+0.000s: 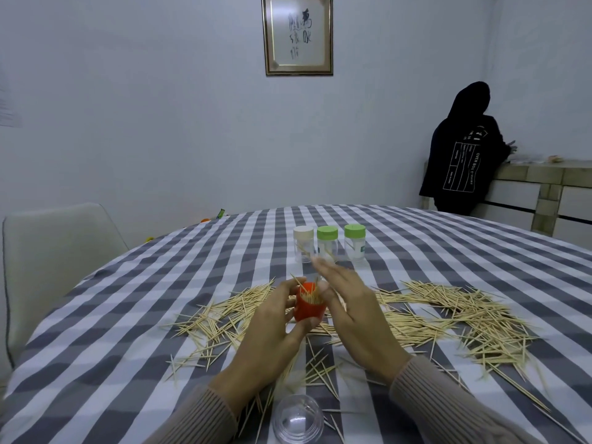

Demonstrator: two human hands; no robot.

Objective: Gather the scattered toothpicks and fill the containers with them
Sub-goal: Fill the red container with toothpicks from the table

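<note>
Orange cup (310, 302) is gripped upright by the left hand (269, 331) so toothpicks (448, 312) stay inside. Right hand (355, 312) is held flat-fingered beside it, seemingly to level them; desk (128, 315) is littered.

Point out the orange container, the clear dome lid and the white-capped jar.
orange container (309, 310), head view, on its front wall below the toothpick tips.
clear dome lid (298, 419), head view, on its rounded top.
white-capped jar (303, 233), head view, on its cap.

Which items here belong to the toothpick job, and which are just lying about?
Job: scattered toothpicks, orange container in left hand, right hand, three lidded jars, clear cap.
Lying about: framed calligraphy, chair, sideboard.
</note>
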